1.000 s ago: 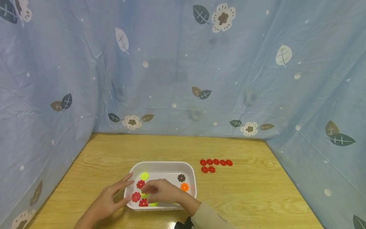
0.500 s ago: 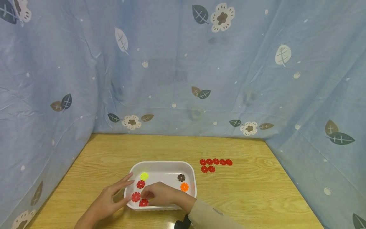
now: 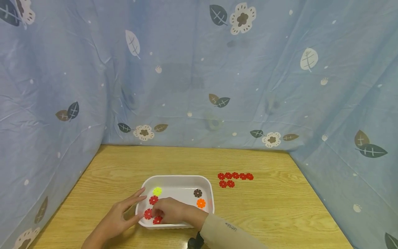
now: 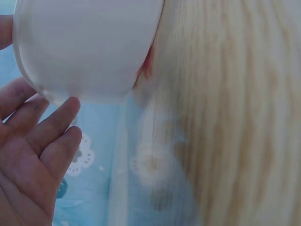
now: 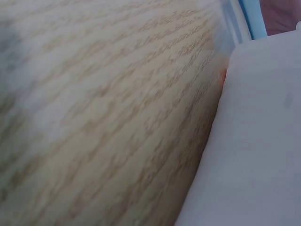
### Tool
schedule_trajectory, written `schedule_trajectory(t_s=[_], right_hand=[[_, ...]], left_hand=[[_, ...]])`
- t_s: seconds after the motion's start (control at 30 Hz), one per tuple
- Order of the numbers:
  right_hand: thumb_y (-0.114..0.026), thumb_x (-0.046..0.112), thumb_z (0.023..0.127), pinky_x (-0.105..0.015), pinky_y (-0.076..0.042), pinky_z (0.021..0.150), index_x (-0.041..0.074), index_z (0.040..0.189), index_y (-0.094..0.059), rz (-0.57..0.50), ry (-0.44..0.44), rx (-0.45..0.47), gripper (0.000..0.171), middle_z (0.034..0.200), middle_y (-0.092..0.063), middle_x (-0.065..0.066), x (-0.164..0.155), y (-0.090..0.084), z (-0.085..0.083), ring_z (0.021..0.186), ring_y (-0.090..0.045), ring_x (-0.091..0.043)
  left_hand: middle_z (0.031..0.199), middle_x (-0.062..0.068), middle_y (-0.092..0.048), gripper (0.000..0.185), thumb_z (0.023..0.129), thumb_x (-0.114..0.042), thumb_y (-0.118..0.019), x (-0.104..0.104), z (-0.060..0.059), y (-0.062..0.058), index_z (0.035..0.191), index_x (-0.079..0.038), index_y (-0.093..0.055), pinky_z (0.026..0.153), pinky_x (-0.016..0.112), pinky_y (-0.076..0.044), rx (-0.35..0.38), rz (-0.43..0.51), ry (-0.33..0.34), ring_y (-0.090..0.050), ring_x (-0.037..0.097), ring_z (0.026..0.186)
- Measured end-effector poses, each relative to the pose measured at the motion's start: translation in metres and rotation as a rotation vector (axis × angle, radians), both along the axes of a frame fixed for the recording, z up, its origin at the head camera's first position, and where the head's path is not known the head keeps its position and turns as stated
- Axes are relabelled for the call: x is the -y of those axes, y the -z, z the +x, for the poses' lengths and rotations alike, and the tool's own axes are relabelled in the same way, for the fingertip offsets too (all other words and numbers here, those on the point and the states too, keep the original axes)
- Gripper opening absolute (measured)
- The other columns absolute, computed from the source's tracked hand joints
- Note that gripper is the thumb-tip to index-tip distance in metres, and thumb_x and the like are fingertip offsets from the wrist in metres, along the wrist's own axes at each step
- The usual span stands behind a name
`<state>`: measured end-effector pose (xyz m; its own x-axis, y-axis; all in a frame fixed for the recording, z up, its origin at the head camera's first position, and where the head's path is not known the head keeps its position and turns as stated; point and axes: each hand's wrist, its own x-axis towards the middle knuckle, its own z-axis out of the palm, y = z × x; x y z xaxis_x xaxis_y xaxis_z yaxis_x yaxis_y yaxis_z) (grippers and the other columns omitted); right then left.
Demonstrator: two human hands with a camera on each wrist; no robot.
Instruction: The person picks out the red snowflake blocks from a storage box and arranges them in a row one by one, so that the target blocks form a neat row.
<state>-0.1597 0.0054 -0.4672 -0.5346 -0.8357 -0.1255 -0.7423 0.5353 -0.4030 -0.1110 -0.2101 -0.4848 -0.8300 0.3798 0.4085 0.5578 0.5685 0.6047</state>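
A white tray point(image 3: 174, 178) holds several notched plastic snowflake discs. My left hand point(image 3: 116, 216) rests on the tray's left end with fairly straight fingers, thumb on the near-left rim. In the left wrist view its fingers point(image 4: 61, 120) touch the tray's outer wall. My right hand point(image 3: 171, 211) reaches down inside the tray, fingers bent, right beside a red disc point(image 3: 148, 213) and a second red disc point(image 3: 157, 220). Its fingertips are hidden, and whether they pinch a disc cannot be seen. Farther back lie another red disc point(image 3: 153, 200) and a yellow disc point(image 3: 157, 191).
A brown disc point(image 3: 197, 193) and an orange disc point(image 3: 201, 203) sit at the tray's right end. On the wooden table point(image 3: 264, 207), right of the tray, several red discs point(image 3: 235, 175) form two rows. A blue patterned curtain point(image 3: 186, 86) surrounds the back and sides.
My right hand has lowered and shifted slightly left inside the tray, its fingers bending more. It now covers the yellow-green discs that showed near it. The left hand stays in place.
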Motion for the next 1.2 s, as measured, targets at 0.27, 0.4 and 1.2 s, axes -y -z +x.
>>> schedule_trajectory(t_s=[0.27, 0.4, 1.2], right_hand=[[-0.072, 0.013, 0.073, -0.004, -0.034, 0.061, 0.022, 0.089, -0.064, 0.024, -0.059, -0.068, 0.02, 0.075, -0.05, 0.014, 0.001, 0.001, -0.001, 0.068, -0.042, 0.006], [-0.073, 0.013, 0.073, -0.003, -0.034, 0.062, 0.021, 0.087, -0.062, 0.009, -0.068, -0.065, 0.02, 0.075, -0.049, 0.015, 0.001, 0.001, 0.0, 0.068, -0.042, 0.006], [-0.064, 0.003, 0.078, -0.009, -0.046, 0.07, 0.015, 0.095, -0.065, -0.324, 0.193, 0.262, 0.022, 0.084, -0.063, 0.012, -0.018, -0.015, -0.008, 0.076, -0.054, 0.006]], left_hand=[[0.137, 0.001, -0.044, 0.045, 0.078, -0.024, -0.069, -0.002, 0.001, -0.002, 0.12, -0.02, -0.057, 0.095, 0.001, -0.023, 0.008, -0.033, -0.028, -0.036, -0.003, 0.125], [0.138, -0.003, -0.043, 0.046, 0.077, -0.027, -0.069, -0.002, 0.001, -0.001, 0.121, -0.023, -0.056, 0.095, 0.006, -0.028, 0.033, -0.052, -0.053, -0.038, 0.0, 0.125], [0.137, -0.005, -0.043, 0.045, 0.077, -0.027, -0.07, -0.002, 0.001, -0.001, 0.12, -0.024, -0.057, 0.095, 0.008, -0.031, 0.055, -0.048, -0.065, -0.038, 0.002, 0.124]])
